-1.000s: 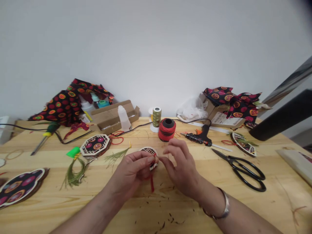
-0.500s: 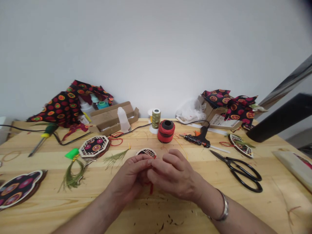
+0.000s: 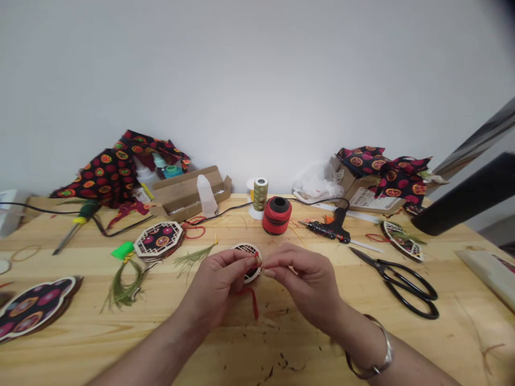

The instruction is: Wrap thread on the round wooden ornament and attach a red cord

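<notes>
My left hand [image 3: 225, 276] is closed on a small round wooden lattice ornament [image 3: 250, 250], whose lower left part the fingers hide. Red cord [image 3: 255, 303] hangs below the ornament from beneath that hand, and a bit of it shows at the ornament's edge. Just to the right, my right hand [image 3: 301, 276] has its thumb and forefinger pinched together near the left fingertips, apparently on the red cord's end, which is too small to see clearly. A spool of red cord [image 3: 277, 215] stands behind the hands.
Black-handled scissors [image 3: 406, 281] and a hot glue gun [image 3: 330, 228] lie to the right. On the left are an octagonal ornament [image 3: 159, 239], a green tassel [image 3: 124, 281], a screwdriver [image 3: 76, 225] and a larger patterned ornament [image 3: 38, 308]. A green thread spool [image 3: 260, 194] stands at the back.
My right hand has drawn slightly away from the left and its fingers have straightened into a pinch. More of the round ornament and the dangling red cord now shows.
</notes>
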